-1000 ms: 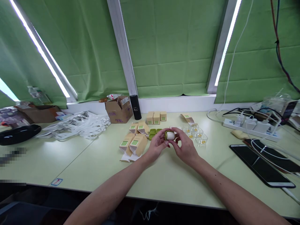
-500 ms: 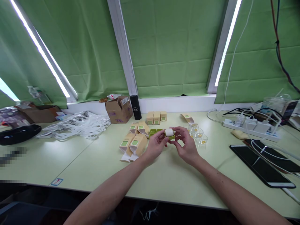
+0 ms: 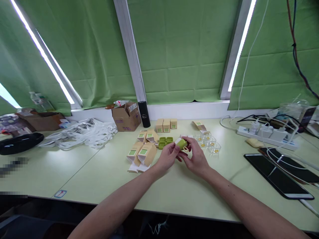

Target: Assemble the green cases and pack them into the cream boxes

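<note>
Between my two hands, above the middle of the table, is a small green case (image 3: 182, 143) with a white rounded piece showing at its upper left and a pale loop at its lower right. My left hand (image 3: 168, 155) grips its left side, fingers closed. My right hand (image 3: 195, 154) pinches its right side. Just beyond my left hand stand several green square cups (image 3: 165, 142) in a cluster. To the right of my right hand sit several clear plastic boxes (image 3: 211, 144) with yellow spots inside.
Tan cartons with green labels lie left of my hands (image 3: 147, 152) and at the back (image 3: 166, 125). A cardboard box (image 3: 126, 118), black cylinder (image 3: 144, 114) and white strap pile (image 3: 82, 132) are farther left. A phone (image 3: 277, 176) and power strip (image 3: 266, 136) lie right.
The green case has been tilted and turned in my hands, so its green side and pale loop now show. My hands shifted slightly, uncovering more of the green cups.
</note>
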The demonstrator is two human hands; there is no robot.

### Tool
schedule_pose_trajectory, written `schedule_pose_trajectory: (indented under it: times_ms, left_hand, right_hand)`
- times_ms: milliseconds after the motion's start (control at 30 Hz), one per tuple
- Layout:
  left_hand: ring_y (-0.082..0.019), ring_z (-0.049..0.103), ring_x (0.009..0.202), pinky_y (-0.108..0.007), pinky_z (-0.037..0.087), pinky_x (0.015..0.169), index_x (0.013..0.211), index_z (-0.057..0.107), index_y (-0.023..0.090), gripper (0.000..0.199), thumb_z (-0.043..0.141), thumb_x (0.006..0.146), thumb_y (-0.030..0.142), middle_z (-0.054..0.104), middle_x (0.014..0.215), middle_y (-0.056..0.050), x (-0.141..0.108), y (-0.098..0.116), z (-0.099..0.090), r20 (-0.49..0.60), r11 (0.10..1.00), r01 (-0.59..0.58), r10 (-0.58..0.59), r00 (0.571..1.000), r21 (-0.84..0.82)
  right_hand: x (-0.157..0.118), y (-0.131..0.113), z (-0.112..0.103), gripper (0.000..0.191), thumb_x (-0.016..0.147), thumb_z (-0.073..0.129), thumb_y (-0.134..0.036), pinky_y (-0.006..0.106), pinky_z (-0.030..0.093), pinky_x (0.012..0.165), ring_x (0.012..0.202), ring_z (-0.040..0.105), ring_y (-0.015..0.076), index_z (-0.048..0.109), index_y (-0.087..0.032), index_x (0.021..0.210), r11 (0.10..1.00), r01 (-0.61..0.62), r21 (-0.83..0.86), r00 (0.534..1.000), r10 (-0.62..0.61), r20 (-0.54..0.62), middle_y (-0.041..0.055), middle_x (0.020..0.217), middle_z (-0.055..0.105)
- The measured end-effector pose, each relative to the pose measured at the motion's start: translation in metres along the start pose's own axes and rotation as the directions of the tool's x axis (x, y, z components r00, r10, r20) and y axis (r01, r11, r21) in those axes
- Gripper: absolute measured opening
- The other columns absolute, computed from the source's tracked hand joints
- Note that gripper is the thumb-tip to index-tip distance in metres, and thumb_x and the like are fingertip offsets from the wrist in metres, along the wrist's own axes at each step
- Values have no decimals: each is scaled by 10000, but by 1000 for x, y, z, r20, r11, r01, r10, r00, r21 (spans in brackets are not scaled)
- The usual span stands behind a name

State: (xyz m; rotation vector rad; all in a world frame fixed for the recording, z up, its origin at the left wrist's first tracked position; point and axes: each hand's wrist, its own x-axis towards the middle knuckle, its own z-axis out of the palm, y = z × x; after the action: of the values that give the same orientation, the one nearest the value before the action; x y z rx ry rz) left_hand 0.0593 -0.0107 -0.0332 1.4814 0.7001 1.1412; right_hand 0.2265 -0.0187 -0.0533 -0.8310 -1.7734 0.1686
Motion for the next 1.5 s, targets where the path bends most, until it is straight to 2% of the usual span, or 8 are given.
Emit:
schedule_pose_trajectory:
  times_ms: [300, 500, 667, 767, 967, 1167, 1300, 1500]
  left_hand:
    - [-277, 752, 851, -348, 582, 690, 954, 741, 108, 756, 587, 856, 841, 764, 928, -166, 2, -6, -4, 1, 1000, -6, 6, 1000, 27]
    - [-247, 696, 1075, -346, 545, 921, 1291, 638, 199, 602, 741, 894, 640, 732, 1126, -120, 3, 1, -12, -175, 985, -145, 160, 972, 92]
    - [-314, 603, 1330, -420, 488, 1109, 1397, 645, 231, 554, 795, 913, 455, 615, 1460, -152, -3, 6, -14, -22, 985, -170, 170, 985, 31]
    - [-335, 619, 1321, -453, 488, 1129, 1328, 701, 201, 494, 809, 903, 429, 639, 1427, -169, -3, 7, -15, 38, 990, -140, 140, 989, -13]
    - [-319, 664, 1249, -453, 496, 1114, 1274, 716, 169, 511, 860, 855, 424, 720, 1298, -164, 3, 9, -13, 36, 997, -71, 71, 997, -13]
    - [-306, 670, 1229, -428, 482, 1113, 1175, 747, 173, 499, 884, 810, 484, 749, 1245, -128, 8, 0, -15, -13, 993, -38, 37, 999, -112]
    - [-264, 682, 1137, -411, 497, 1092, 1076, 773, 175, 422, 899, 799, 466, 756, 1167, -94, 11, -4, -22, -94, 969, -17, -6, 996, -247]
    - [-235, 675, 1114, -393, 505, 1072, 1087, 784, 147, 311, 859, 869, 356, 742, 1188, -112, 9, -1, -25, -122, 908, -39, -13, 992, -418]
  right_hand:
    - [3, -1, -2, 408, 956, 659, -272, 400, 566, 752, 912, 599, 241, 534, -273, 1344, 996, -73, 56, 997, 72, 10, 90, 1138, 627]
    - [7, -1, -4, 344, 972, 666, -375, 397, 569, 746, 916, 598, 238, 594, -252, 1285, 990, -110, 93, 994, 112, -19, 83, 1075, 596]
    - [6, 6, -1, 361, 974, 672, -440, 420, 601, 803, 1039, 635, 266, 617, -254, 1279, 980, -166, 111, 986, 163, 30, 117, 1224, 614]
    - [6, 9, -2, 344, 982, 660, -478, 434, 592, 816, 1031, 635, 276, 648, -254, 1243, 981, -181, 69, 982, 176, 64, 109, 1160, 682]
    - [9, 6, -5, 333, 987, 652, -517, 410, 569, 789, 980, 625, 268, 693, -241, 1167, 981, -194, 21, 981, 193, 34, 101, 1099, 729]
    - [22, -2, -27, 273, 1066, 513, -399, 375, 543, 822, 996, 667, 253, 730, -237, 1107, 969, -162, -184, 979, 181, 95, 79, 1058, 767]
    - [40, -11, -57, 264, 1023, 504, -207, 344, 468, 725, 966, 696, 255, 766, -238, 1044, 783, -100, -614, 935, 284, 210, 78, 1064, 775]
    - [43, 5, -103, 263, 965, 567, -192, 289, 342, 607, 922, 723, 252, 797, -278, 1058, 523, -96, -847, 805, 542, 243, 77, 1076, 770]
